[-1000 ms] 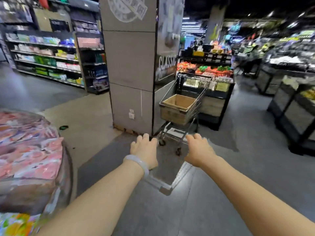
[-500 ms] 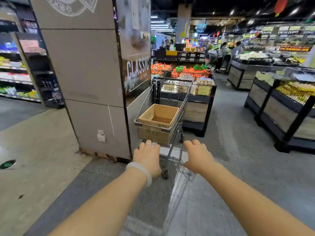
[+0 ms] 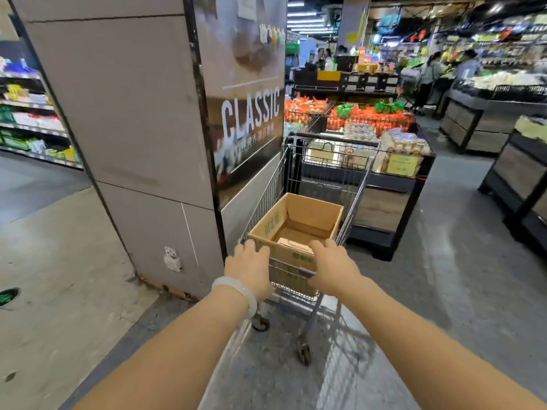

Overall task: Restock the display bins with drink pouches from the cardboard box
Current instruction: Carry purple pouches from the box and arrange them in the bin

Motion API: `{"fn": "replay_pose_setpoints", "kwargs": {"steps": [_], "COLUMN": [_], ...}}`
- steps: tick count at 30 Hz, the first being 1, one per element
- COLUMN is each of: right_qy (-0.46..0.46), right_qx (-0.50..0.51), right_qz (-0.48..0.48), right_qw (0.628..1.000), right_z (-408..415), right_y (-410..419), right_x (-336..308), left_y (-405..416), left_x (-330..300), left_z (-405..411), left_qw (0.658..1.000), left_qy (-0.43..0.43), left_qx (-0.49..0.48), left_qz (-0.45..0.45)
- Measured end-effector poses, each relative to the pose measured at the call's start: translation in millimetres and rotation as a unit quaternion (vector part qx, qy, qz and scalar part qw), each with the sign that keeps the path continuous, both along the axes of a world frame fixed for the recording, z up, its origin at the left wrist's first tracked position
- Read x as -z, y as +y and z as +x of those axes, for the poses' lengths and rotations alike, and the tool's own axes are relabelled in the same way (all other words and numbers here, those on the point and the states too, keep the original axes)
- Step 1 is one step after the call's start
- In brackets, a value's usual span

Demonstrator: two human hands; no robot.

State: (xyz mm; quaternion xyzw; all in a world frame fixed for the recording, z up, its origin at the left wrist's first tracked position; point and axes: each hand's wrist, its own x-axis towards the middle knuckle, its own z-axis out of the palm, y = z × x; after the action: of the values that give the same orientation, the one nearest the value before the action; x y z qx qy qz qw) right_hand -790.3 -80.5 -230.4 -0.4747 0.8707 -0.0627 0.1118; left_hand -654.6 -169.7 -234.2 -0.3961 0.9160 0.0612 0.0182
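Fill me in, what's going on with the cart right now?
A person has both hands on the rear of a wire shopping cart in a supermarket aisle: the left hand near the basket's left corner, the right hand near the right side. An open cardboard box sits in the basket; it looks nearly empty, with no drink pouches visible inside. The cart stands beside a grey pillar, pointed toward a produce display. No restocking is under way at this moment.

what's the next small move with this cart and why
Probably ease the cart slightly right and forward: the pillar sits close on its left and a black display stand lies just ahead. Both hands, left and right, rest at the handle, and the cardboard box looks nearly empty.
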Motion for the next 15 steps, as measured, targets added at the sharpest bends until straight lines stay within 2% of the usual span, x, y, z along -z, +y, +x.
{"fn": "replay_pose_setpoints", "kwargs": {"steps": [10, 15], "right_qy": [-0.005, -0.044], "right_qx": [0.067, 0.095], "right_qz": [0.005, 0.039], "right_qw": [0.998, 0.994], "right_z": [-153, -210], "right_y": [-192, -260], "right_x": [34, 74], "left_y": [-211, -287], "left_x": [34, 67], "left_z": [-152, -222], "left_qw": [0.999, 0.996], "left_qy": [-0.011, -0.041], "left_qx": [0.045, 0.052], "left_qz": [0.02, 0.055]}}
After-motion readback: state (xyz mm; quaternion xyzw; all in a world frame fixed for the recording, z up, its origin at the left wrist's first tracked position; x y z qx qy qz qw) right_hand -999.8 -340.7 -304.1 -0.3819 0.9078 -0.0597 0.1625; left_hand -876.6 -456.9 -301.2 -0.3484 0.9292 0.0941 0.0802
